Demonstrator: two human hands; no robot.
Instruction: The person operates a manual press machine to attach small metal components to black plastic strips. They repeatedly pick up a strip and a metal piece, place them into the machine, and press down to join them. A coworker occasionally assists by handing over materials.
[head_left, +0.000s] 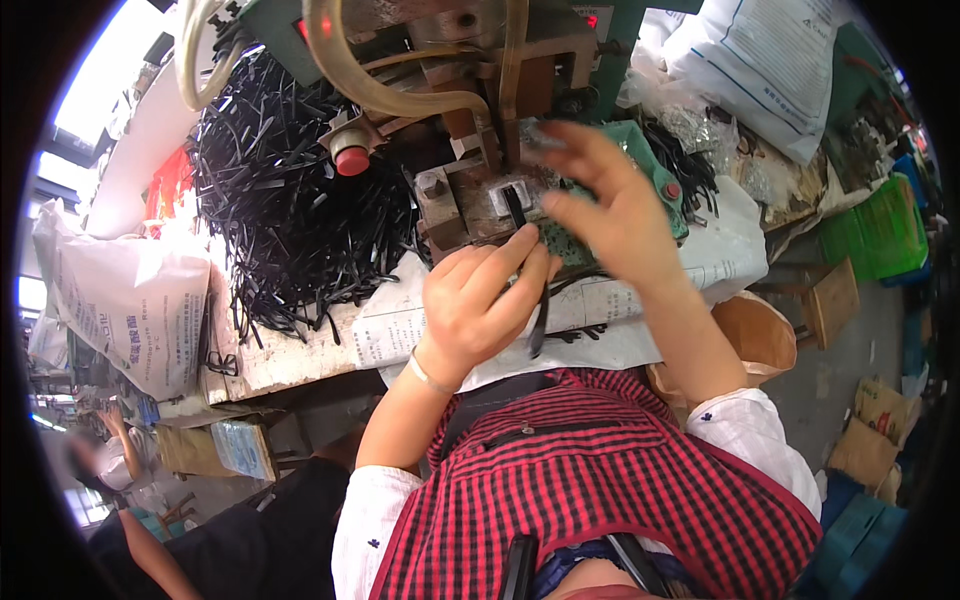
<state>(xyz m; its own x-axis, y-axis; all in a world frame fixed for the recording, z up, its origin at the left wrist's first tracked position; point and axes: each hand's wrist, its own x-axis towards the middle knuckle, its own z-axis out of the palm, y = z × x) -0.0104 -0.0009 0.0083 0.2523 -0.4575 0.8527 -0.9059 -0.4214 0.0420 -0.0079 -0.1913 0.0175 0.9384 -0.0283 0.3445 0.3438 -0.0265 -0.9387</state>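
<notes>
My left hand (482,298) pinches a thin black strip (540,325) between thumb and fingers. The strip's far end lies over a small pale metal block (497,200) on the press bed, and its tail hangs below my fingers. My right hand (625,210) hovers just right of the block, blurred by motion, thumb and fingers apart with nothing seen in them. Above the block rises the metal press (470,90), with thick yellowish hoses. A red push button (352,161) sits at its left, and another red button (672,190) on a green housing at the right.
A big heap of black strips (300,200) covers the bench left of the press. White sacks stand at far left (140,310) and back right (750,70). A brown paper bag (765,330), a wooden stool (830,300) and a green crate (885,235) are at right. Other people are at lower left.
</notes>
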